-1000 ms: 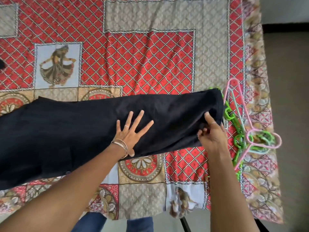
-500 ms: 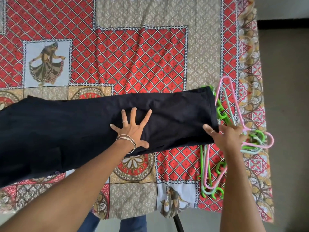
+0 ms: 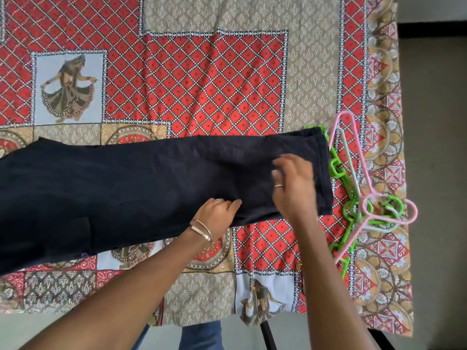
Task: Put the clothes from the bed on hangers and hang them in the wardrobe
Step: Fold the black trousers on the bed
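Observation:
A long black garment lies flat across the patterned bed, its narrow end pointing right. My left hand is at the garment's near edge with its fingers curled into the fabric. My right hand is over the narrow end, blurred, fingers loosely bent and holding nothing. Just right of the garment's end lies a pile of plastic hangers: a pink hanger on top, a pale green hanger under it and bright green hangers beneath. No wardrobe is in view.
The bed cover is red and beige patchwork with dancer panels. The bed's right edge meets a dark floor strip, and its near edge runs along the bottom, with my legs in blue jeans below it.
My left hand drew back from lying spread flat on the garment to gripping its near edge. My right hand left the hangers and moved left over the garment's narrow end.

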